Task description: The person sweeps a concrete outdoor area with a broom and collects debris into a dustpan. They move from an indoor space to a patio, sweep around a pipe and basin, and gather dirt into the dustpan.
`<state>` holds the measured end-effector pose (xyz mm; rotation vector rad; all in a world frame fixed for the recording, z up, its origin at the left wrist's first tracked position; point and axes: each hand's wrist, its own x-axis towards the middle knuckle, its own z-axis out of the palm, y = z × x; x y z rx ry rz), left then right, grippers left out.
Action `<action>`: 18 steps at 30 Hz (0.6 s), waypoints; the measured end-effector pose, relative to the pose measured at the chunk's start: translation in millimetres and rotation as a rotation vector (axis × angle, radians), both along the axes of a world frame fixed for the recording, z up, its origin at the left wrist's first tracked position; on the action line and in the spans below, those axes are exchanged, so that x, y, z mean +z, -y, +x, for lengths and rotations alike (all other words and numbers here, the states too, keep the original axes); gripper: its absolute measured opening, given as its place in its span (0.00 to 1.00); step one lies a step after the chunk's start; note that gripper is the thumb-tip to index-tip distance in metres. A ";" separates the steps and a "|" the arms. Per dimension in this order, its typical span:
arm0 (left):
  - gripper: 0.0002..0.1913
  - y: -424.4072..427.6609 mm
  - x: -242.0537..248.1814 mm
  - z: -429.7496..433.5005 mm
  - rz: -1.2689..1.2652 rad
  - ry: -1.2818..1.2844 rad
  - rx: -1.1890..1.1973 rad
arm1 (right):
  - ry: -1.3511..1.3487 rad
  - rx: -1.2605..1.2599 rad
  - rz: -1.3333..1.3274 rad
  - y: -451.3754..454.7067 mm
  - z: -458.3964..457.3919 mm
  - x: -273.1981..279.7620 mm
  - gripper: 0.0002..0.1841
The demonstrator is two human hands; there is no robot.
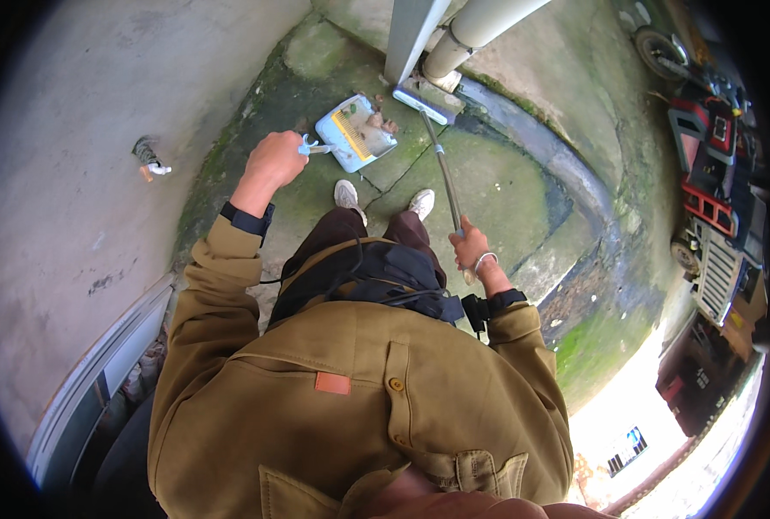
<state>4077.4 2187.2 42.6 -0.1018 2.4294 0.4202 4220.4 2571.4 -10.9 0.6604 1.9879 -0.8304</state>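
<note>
My left hand (276, 159) is closed around the upper end of the handle of a light-blue dustpan (346, 146). The pan has a yellow comb strip and holds brown dry leaves (376, 120) and other debris, some of it at its far edge. In my right hand (469, 243) is the metal handle of a broom (422, 106). The broom's pale head rests on the mossy concrete by the foot of a metal post, to the right of the dustpan and apart from it.
A square metal post (411, 45) and a pale pipe (450, 55) rise beyond the broom head. A plastered wall (86, 130) with a tap (158, 168) stands at left. A shallow gutter (554, 149) curves along the right; a parked motor tricycle (716, 194) is farther right.
</note>
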 end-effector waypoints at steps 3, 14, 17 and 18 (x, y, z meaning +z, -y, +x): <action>0.13 0.8 -3.3 -0.7 0.013 0.002 0.012 | 0.083 0.065 -0.091 -3.4 0.1 19.0 0.36; 0.19 16.5 -3.5 25.2 -0.020 0.028 0.042 | 0.096 -0.073 -0.201 -37.9 14.8 105.1 0.35; 0.15 29.1 -0.6 36.6 -0.001 0.000 0.090 | 0.011 0.053 -0.120 -22.8 -1.7 82.5 0.35; 0.15 33.1 0.3 38.9 -0.004 -0.004 0.101 | -0.004 0.082 -0.078 -16.8 -10.5 71.8 0.35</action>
